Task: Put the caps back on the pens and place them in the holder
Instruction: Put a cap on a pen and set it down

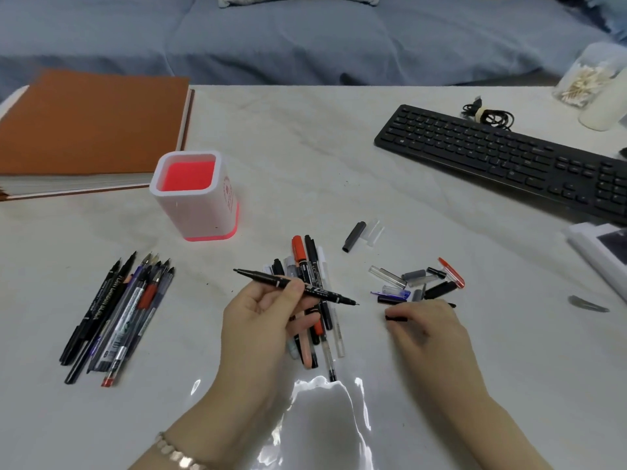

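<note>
While the left hand [261, 320] grips a black pen [268, 277], the right hand [429, 332], palm down, pinches a black cap [393, 318].

- One head-worn wide-angle view; faces forward and downward over the white marbled tabletop [305, 137]
- Close range; left hand [261, 320] and right hand [429, 329] occupy the lower centre
- Far limit: blue-grey fabric bedding [305, 45] beyond the table's far edge

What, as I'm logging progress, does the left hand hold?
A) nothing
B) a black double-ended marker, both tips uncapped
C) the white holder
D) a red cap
B: the left hand grips a black marker with both tips bare, while the right hand pinches a small black cap.
</note>
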A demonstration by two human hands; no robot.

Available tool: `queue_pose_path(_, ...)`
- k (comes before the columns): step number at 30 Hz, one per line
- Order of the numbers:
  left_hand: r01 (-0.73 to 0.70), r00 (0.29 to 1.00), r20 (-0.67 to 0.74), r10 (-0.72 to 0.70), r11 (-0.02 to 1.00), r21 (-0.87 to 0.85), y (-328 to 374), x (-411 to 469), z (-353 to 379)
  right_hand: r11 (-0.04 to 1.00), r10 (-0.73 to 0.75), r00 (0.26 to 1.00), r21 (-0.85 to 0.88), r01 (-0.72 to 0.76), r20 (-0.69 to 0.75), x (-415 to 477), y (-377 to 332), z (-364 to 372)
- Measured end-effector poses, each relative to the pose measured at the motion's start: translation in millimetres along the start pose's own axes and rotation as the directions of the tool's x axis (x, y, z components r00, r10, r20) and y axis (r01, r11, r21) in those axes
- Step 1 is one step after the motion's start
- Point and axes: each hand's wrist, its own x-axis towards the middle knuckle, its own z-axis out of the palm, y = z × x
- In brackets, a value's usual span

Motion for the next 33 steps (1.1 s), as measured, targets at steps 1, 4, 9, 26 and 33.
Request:
queue_pose_path(1,0.012,1.0,0.004,-0.012,1.0,0.0,0,-1,0,0.999,-0.019,1.0,-0.044,0.02,0.015,1,6,1)
queue_pose_path(4,0.039,0.999,0.004,-0.039,0.999,-0.009,-2,-3,1,0.994,-0.048,0.999,-0.094,0.047,-0.008,10,13,-6)
queue_pose_path(9,0.052,0.998,0.029,-0.053,0.998,0.021,-6,-2,0,0.952,-0.036,0.995,-0.307,0.007,-0.091,48,23,-34)
queue_pose_path(26,0.083,0.995,0.047,-0.084,0.996,0.008,0,0,-10,0.879,0.165,0.983,-0.464,-0.109,0.083,76,22,-40)
queue_pose_path(33,0.139,0.99,0.03,-0.137,0.986,-0.089,3,-4,-7,0.915,0.145,0.981,0.358,-0.184,0.132,32,-41,-35)
